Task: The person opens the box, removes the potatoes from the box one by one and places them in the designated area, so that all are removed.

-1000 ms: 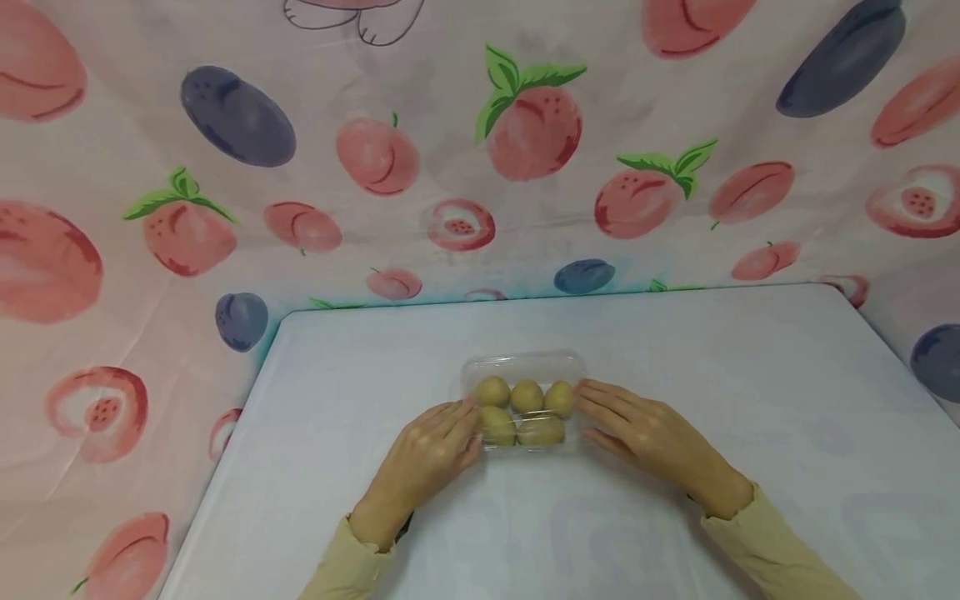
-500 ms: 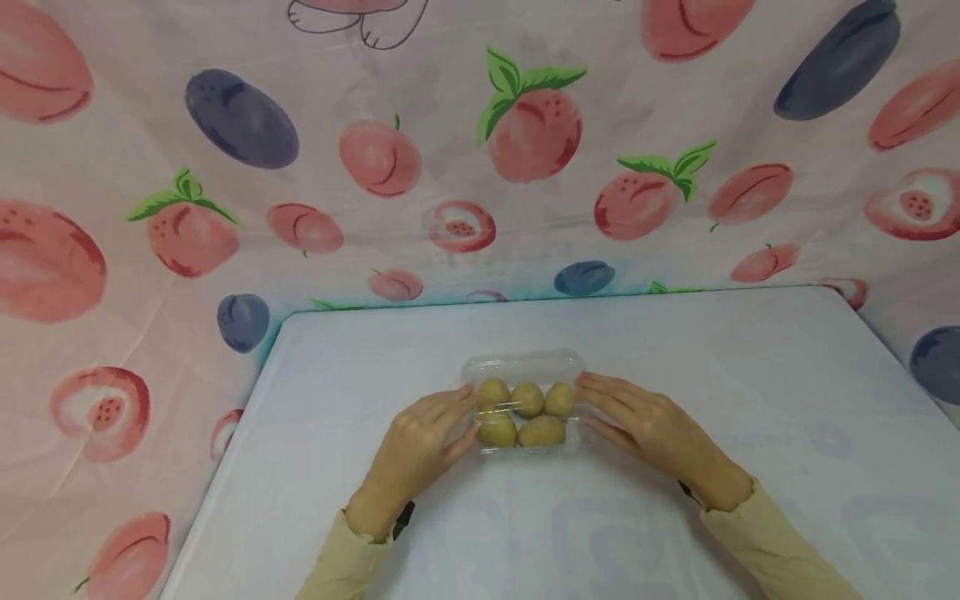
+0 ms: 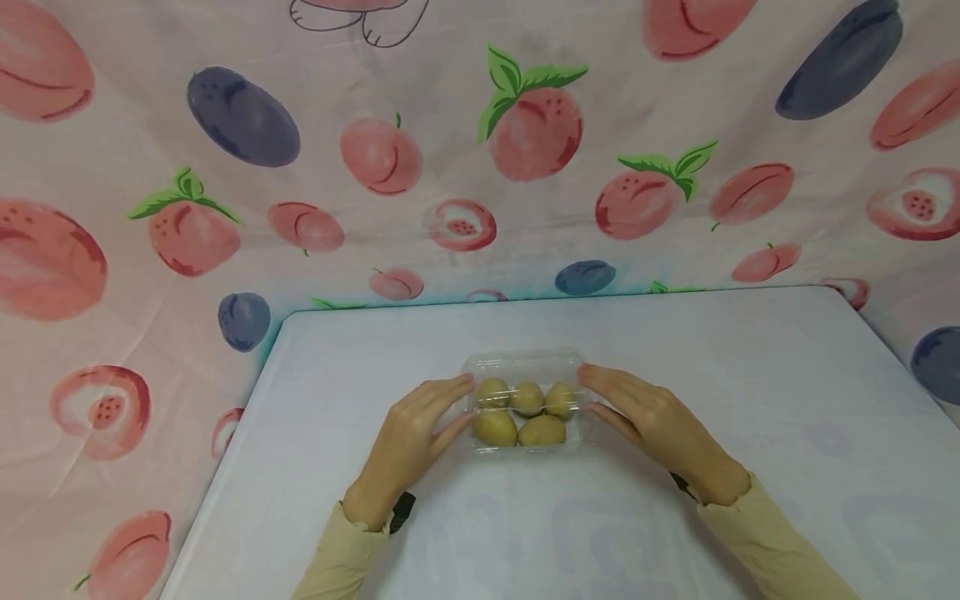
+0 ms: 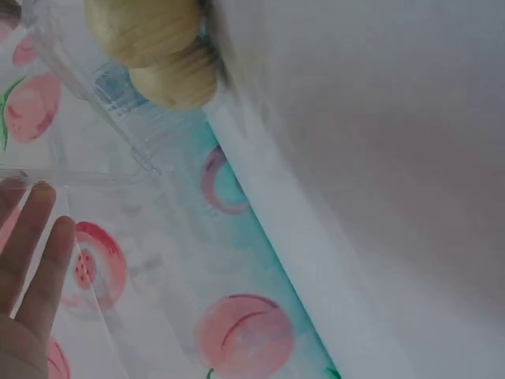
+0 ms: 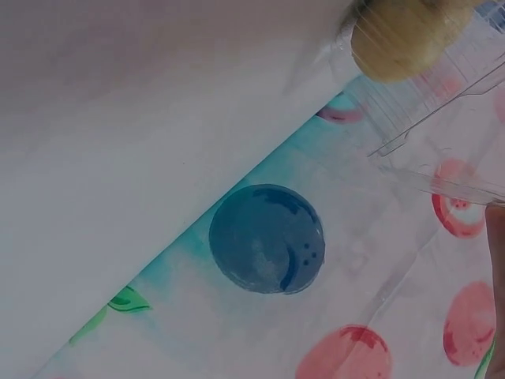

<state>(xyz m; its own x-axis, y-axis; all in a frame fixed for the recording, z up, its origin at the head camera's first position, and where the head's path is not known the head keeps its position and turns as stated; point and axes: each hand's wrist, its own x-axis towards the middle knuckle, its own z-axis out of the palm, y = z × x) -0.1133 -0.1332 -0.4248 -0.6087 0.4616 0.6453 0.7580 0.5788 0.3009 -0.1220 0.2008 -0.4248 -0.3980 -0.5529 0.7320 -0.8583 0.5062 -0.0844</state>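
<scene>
Just below centre of the head frame: a clear plastic container point(image 3: 579, 435), holding five yellow-brown potato-like pieces point(image 3: 542, 432), three behind, two in front, under a partly raised transparent lid point(image 4: 99, 178). At the lid's left end, the left hand point(image 3: 408, 437); at its right end, the right hand point(image 3: 662, 427); fingers straight on both, thumbs apart from them. Underneath, a white tabletop point(image 3: 525, 533).

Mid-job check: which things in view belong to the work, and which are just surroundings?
Part of the work:
- clear plastic container
- five potato-like items inside
- left hand and right hand, at its ends

Just surroundings:
- white tabletop
- fruit-print cloth
</scene>
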